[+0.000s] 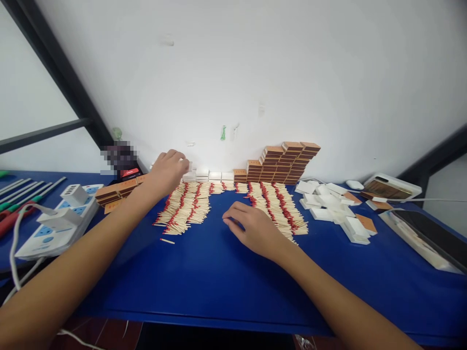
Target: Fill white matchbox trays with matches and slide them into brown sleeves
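My left hand [170,172] reaches to the back of the blue table, fingers bent and closed on what looks like a white matchbox tray [190,166]. Below it stands a row of white trays [215,176] against the wall, partly hidden by the hand. My right hand [253,227] hovers over the table's middle, thumb and fingertips drawn together, with nothing visible in them. Red-tipped matches [186,206] lie in rows in front of the left trays. More matches [279,206] spread beside and behind my right hand. One loose match [167,241] lies nearer the front.
Brown matchboxes [280,165] are stacked in steps against the wall. White trays [328,201] lie piled at the right, near a phone [434,233]. At the left are more matchboxes [122,188], a power strip [54,238] with cables, and several grey rods [47,187].
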`<state>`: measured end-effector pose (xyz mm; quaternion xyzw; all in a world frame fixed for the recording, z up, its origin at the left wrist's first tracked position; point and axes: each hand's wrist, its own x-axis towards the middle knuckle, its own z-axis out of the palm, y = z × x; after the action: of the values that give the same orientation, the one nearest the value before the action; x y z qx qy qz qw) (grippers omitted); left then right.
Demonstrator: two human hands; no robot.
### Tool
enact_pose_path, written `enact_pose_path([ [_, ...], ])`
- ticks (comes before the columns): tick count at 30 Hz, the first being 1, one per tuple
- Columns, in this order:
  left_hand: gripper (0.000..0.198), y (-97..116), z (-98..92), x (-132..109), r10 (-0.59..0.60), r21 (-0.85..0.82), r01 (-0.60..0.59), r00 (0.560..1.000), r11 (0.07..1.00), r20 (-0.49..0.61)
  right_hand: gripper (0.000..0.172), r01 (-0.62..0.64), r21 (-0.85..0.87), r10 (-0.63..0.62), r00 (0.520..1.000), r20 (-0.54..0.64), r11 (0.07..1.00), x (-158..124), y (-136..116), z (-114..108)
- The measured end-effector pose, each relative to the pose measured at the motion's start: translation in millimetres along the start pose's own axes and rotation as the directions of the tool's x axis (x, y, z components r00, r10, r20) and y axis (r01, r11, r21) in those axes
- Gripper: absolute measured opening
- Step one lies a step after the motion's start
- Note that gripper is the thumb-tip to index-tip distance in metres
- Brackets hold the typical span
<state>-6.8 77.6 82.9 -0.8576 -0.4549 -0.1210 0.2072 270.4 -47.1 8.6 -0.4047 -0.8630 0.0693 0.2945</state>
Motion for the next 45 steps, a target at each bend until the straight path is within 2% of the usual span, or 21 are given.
enact_pose_path([
  [3, 0.015, 38.4, -8.8, -27.4, 0.128, -0.119, -0.127, 0.992, 0.985, 0.005, 0.016, -0.076, -0.059, 0.072, 0.995, -0.076, 0.995, 1.9, 9.5, -3.3],
  [5, 0.017, 66.3, -8.6, -50.0, 0.263, -0.366, -0.26, 0.964, 0.894, -0.043, 0.016, -0.139, -0.115, 0.123, 0.983, -0.137, 0.984, 3.5, 19.1, -6.9],
  [8, 0.018, 97.4, 2.0, -78.1, 0.367, -0.52, -0.351, 0.927, 0.778, -0.076, 0.016, -0.216, -0.193, 0.174, 0.961, -0.215, 0.957, 5.7, 36.7, -13.5],
  [10, 0.027, 106.5, 12.9, -88.2, 0.393, -0.551, -0.383, 0.913, 0.741, -0.106, 0.016, -0.237, -0.209, 0.192, 0.958, -0.214, 0.949, 7.6, 48.1, -18.6],
  [14, 0.041, 103.2, 28.5, -91.5, 0.364, -0.59, -0.357, 0.925, 0.725, -0.112, 0.017, -0.254, -0.214, 0.229, 0.964, -0.135, 0.943, 16.6, 65.4, -29.5],
  [17, 0.046, 95.6, 29.6, -91.2, 0.313, -0.59, -0.334, 0.939, 0.735, -0.143, 0.013, -0.271, -0.266, 0.266, 0.962, -0.053, 0.925, 31.4, 74.8, -34.3],
  [20, 0.037, 91.0, 26.0, -92.8, 0.257, -0.563, -0.305, 0.952, 0.768, -0.165, 0.01, -0.258, -0.353, 0.3, 0.952, 0.069, 0.899, 50.1, 84.3, -32.1],
  [23, 0.027, 89.7, 24.4, -94.0, 0.246, -0.568, -0.296, 0.955, 0.768, -0.164, 0.011, -0.238, -0.42, 0.32, 0.938, 0.135, 0.876, 64.9, 93.9, -23.2],
  [30, 0.025, 86.7, 29.9, -92.6, 0.233, -0.584, -0.267, 0.963, 0.767, -0.134, 0.016, -0.212, -0.446, 0.302, 0.943, 0.142, 0.87, 70.7, 100.6, -6.5],
  [45, 0.027, 81.1, 30.1, -89.8, 0.231, -0.588, -0.255, 0.966, 0.768, -0.117, 0.016, -0.15, -0.361, 0.218, 0.964, 0.154, 0.92, 63.7, 97.6, -4.9],
])
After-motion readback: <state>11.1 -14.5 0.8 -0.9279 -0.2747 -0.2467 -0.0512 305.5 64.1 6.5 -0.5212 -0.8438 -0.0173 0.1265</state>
